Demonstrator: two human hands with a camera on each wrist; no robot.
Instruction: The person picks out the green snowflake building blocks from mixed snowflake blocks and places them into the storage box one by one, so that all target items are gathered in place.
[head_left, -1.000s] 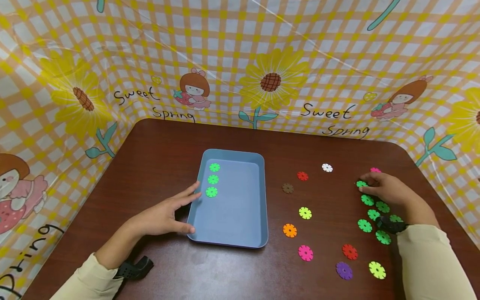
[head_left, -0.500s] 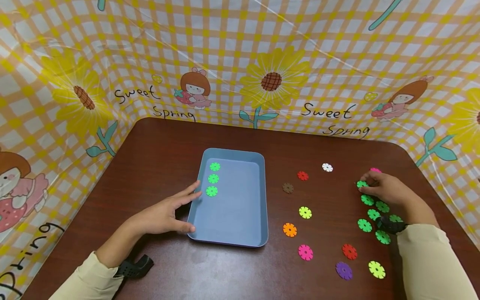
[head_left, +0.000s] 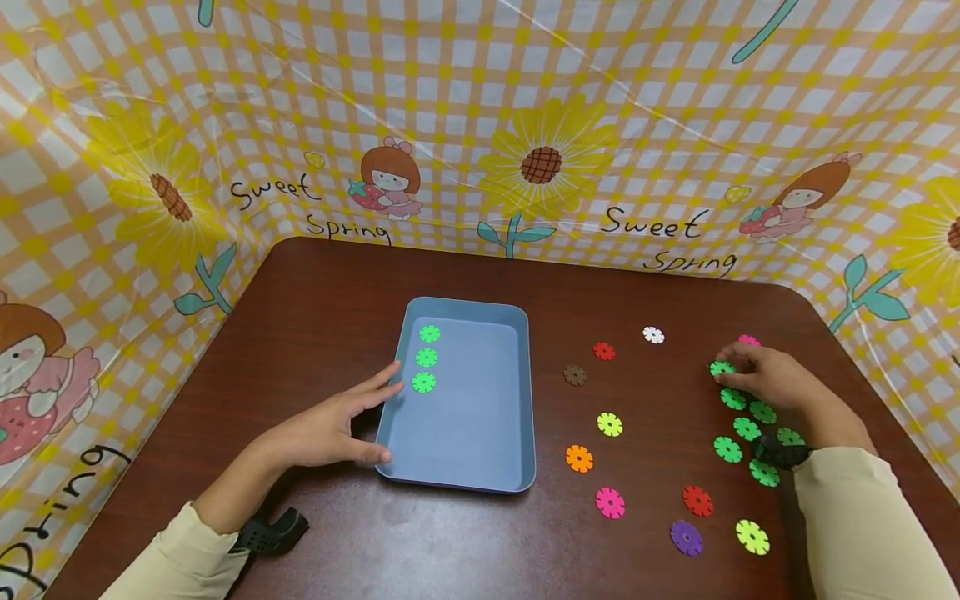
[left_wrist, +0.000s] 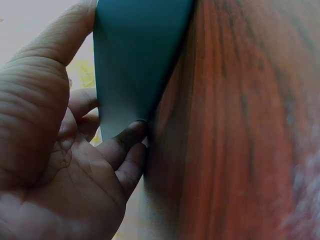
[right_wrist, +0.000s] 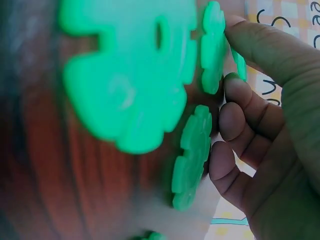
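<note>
A blue tray (head_left: 480, 467) lies in the middle of the brown table (head_left: 315, 292), with three green flower discs (head_left: 426, 357) in a column along its left side. My left hand (head_left: 367, 410) rests with straight fingers against the tray's left wall, its thumb at the near left corner; the left wrist view shows the tray wall (left_wrist: 135, 60) between thumb and fingers. At the far right, my right hand (head_left: 731, 368) pinches a green disc (head_left: 722, 367) on the table. In the right wrist view this disc's thin edge (right_wrist: 239, 62) sits between thumb and fingertip.
Several more green discs (head_left: 727, 449) lie beside my right wrist. Scattered between them and the tray are other discs: red (head_left: 603, 351), white (head_left: 653, 335), brown (head_left: 574, 375), yellow (head_left: 610, 424), orange (head_left: 578, 458), pink (head_left: 610, 502), purple (head_left: 686, 537). A checked cloth wall (head_left: 525, 125) surrounds the table.
</note>
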